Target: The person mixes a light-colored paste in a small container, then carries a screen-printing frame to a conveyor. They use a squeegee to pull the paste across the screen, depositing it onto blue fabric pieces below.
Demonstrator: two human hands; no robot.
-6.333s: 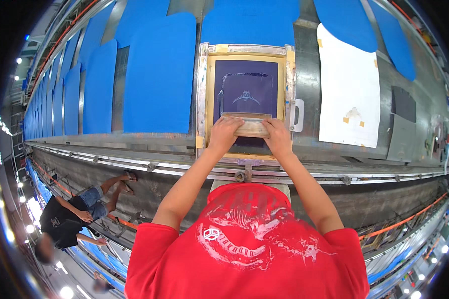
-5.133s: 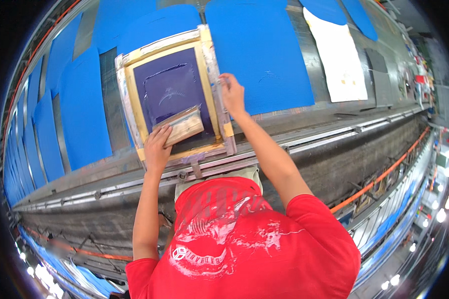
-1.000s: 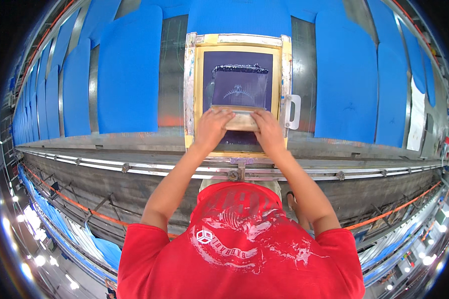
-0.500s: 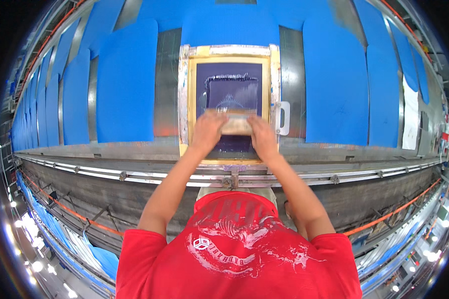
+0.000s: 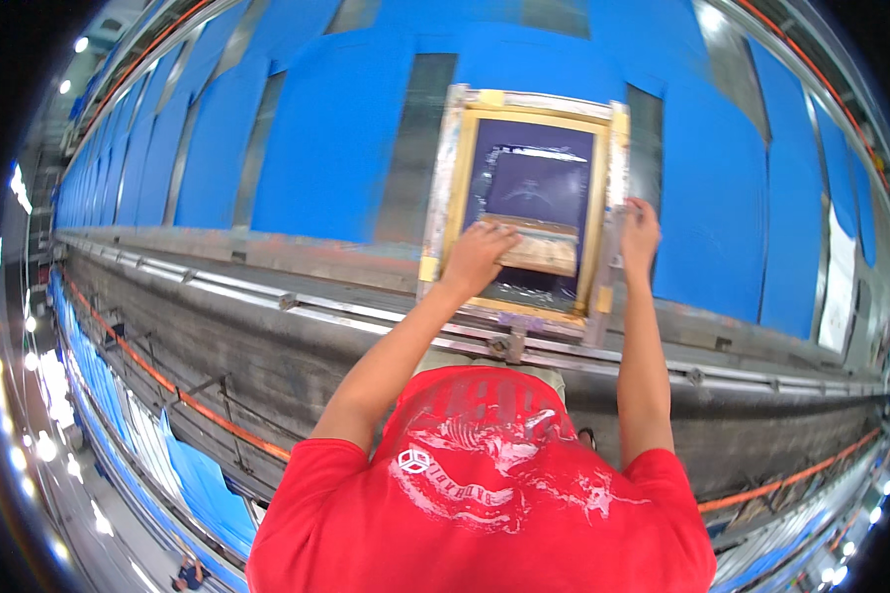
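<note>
At the far left of the work area, a row of blue panels (image 5: 331,128) is laid along a metal table (image 5: 417,148), with strips of bare metal exposed between them. Below the table's near edge, a metal rail (image 5: 386,330) is run from left to right. Farther right, the left hand (image 5: 480,255) is placed at the left end of a wooden squeegee (image 5: 544,247), over which its fingers are closed. The squeegee is positioned across the near half of a dark purple mesh (image 5: 564,180), inside a screen frame (image 5: 445,178), and is slanted slightly, right end nearer the wearer. A faint arched motif is shown on the mesh beyond the squeegee. At the frame's right rail, the right hand (image 5: 641,235) is held with fingers curled; whether they are closed around a part of the frame cannot be told. The 2 hands are set well apart. To the right, another blue panel (image 5: 712,198) is laid flat, and beyond it a white sheet (image 5: 839,282) is partly seen near the far right.
</note>
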